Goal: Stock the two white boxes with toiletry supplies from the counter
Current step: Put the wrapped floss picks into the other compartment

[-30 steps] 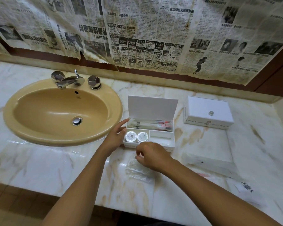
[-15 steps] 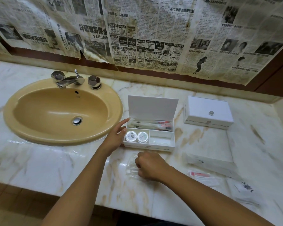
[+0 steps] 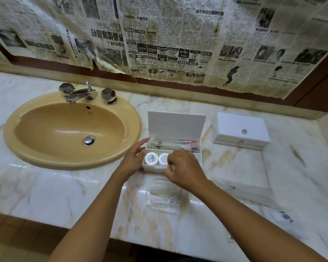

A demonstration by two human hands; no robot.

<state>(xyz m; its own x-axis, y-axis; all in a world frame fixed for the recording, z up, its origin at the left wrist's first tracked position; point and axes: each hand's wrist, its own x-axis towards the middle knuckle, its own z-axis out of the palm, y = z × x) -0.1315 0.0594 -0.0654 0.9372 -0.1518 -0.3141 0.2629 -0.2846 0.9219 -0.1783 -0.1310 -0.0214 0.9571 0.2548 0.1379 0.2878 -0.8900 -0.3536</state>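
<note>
We see our left hand (image 3: pixel 133 161) resting open against the left wall of the open white box (image 3: pixel 175 125), fingers straight, the index finger reaching up along its corner. Our right hand (image 3: pixel 184 167) hangs over the box's front edge with fingers curled, seemingly pinching something small and clear; we cannot tell exactly what. Between the two hands, in the front left compartment, sit two round foil-topped containers (image 3: pixel 151 157). Beyond the right hand, the long back compartment holds wrapped toiletry packets (image 3: pixel 170 144). The lid stands upright at the far edge.

Just below the right hand a pile of clear plastic sachets (image 3: pixel 162 195) lies on the marble counter (image 3: pixel 45 190). Well off to the right of that hand stands the closed white box (image 3: pixel 240 129), with bare marble in between. More flat wrapped packets (image 3: pixel 246 191) lie right of the right forearm. Left of the left hand, the tan sink (image 3: pixel 72 129) rim curves close to the open box.
</note>
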